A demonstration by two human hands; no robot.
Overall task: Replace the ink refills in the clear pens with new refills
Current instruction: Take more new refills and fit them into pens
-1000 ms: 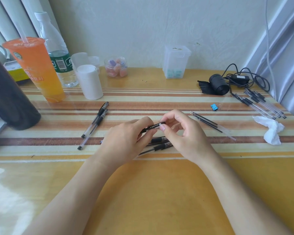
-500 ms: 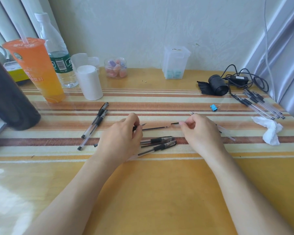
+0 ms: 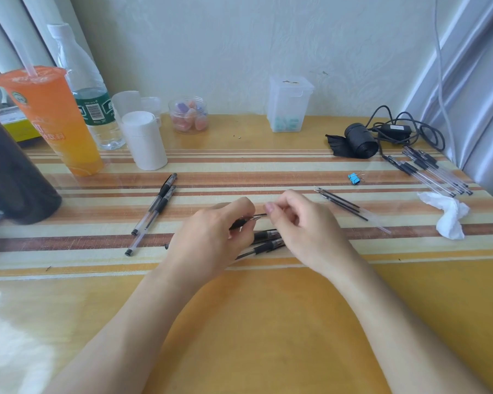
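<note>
The near part of the yellow glass-topped table (image 3: 268, 322) carries only the two forearms. Above the striped mat, the left hand (image 3: 211, 237) has its fingers curled round a clear pen barrel with a black grip (image 3: 239, 223), holding it level so the open end faces the other hand. The right hand (image 3: 302, 223) pinches the end of a thin black refill (image 3: 258, 215) between thumb and forefinger, with the other fingers curled in. The refill spans the small gap between the hands, in line with the barrel. Whether it is going in or coming out cannot be told.

Directly beneath the hands lie several more black-grip pens (image 3: 268, 245), partly hidden and close enough to be knocked. Two clear capped pens (image 3: 154, 214) lie to the left, apart from the work. A row of loose black refills (image 3: 342, 204) lies just right of the right hand, within easy reach, probably the supply. Further right are a small blue binder clip (image 3: 353, 178), a crumpled white tissue (image 3: 450, 217) and a bundle of clear pens (image 3: 433, 174).

Along the wall stand an orange drink cup with a straw (image 3: 54, 120), a clear water bottle (image 3: 88, 89), a white cylindrical container (image 3: 144, 140), a small clear plastic box (image 3: 289, 108) and a black roll (image 3: 359, 140). None obstructs the hands.
</note>
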